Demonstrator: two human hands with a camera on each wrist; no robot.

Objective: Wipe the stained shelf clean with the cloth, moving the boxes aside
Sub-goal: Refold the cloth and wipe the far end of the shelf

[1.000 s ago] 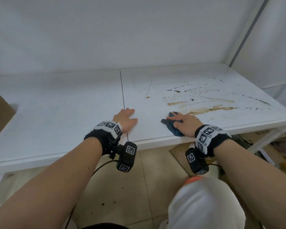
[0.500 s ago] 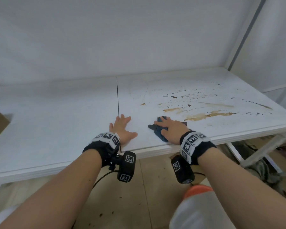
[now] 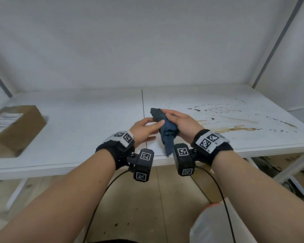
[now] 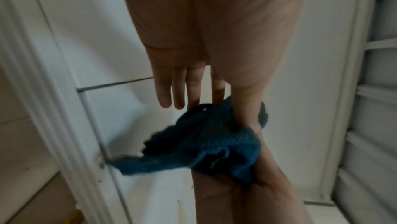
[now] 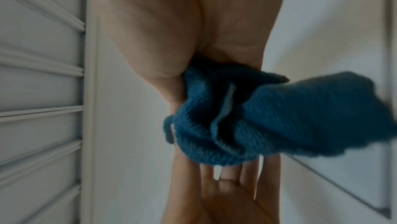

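Both hands hold a dark blue cloth [image 3: 167, 134] just above the white shelf [image 3: 86, 130], near its middle seam. My right hand [image 3: 174, 118] wraps over the bunched cloth, and a tail hangs down past the shelf's front edge. My left hand [image 3: 153, 122] pinches the cloth's other side between thumb and forefinger, its other fingers [image 4: 165, 91] straight. In the right wrist view the cloth [image 5: 279, 117] is bunched under the palm. Brown stains [image 3: 239, 128] streak the right half of the shelf. A cardboard box [image 3: 16, 127] with a label sits at the far left.
A white back wall and grey uprights [image 3: 277, 41] frame the shelf. Below the front edge are tan floor tiles [image 3: 139, 207], white shelf legs [image 3: 288, 171] and clutter at lower right. Cables hang from both wrist cameras.
Both hands have lifted off the shelf. The right hand raised the cloth from the surface and the left hand came across to take hold of it. The box has come into view.
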